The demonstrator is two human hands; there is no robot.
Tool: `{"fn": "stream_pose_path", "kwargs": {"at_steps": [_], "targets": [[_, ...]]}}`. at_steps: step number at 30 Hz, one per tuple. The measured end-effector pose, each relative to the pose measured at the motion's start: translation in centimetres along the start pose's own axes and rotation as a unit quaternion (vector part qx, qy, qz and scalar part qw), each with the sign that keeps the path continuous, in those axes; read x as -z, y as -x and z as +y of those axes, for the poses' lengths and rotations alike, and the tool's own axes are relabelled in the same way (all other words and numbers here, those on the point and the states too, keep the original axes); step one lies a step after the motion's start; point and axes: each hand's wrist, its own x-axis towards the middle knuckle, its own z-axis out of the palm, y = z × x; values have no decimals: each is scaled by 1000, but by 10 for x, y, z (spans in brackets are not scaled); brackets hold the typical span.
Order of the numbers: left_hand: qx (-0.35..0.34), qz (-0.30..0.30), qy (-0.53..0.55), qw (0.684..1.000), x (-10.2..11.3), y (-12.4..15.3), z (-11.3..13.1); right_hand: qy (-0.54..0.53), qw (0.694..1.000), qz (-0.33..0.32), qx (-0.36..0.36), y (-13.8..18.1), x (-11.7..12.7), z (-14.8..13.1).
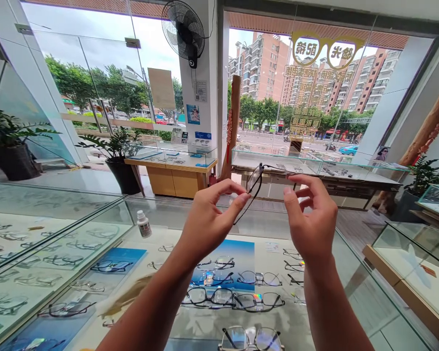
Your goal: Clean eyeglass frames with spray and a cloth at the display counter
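Observation:
A pair of dark, thin-framed eyeglasses (255, 180) is held up above the glass display counter, turned side-on. My left hand (214, 214) pinches the rim between thumb and forefinger. One temple stretches to the right, and its end lies between the thumb and curled forefinger of my right hand (312, 219). Below my hands, inside the counter, are several more eyeglasses, among them a black-rimmed pair (210, 296) and a metal-rimmed pair (251, 338). Some rest on a blue display card (245, 251).
A small white bottle (144, 225) stands on the left. Glass cases (7, 258) of eyeglasses flank the counter. Farther off are a wooden cabinet (175, 178), a long showcase (336, 170), a potted plant (122, 165) and a wall fan (183, 30) beside large windows.

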Motion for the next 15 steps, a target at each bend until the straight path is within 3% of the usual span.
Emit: {"fn": "stream_pose_path", "kwargs": {"at_steps": [6, 10, 15], "targets": [[-1, 17, 13, 1000, -13, 2, 2, -98, 987, -111, -64, 5, -11, -4], [-11, 2, 20, 1000, -19, 5, 4, -129, 981, -103, -99, 6, -18, 0], [-5, 37, 21, 999, -20, 5, 4, -143, 977, -102, -121, 4, -21, 8]]}}
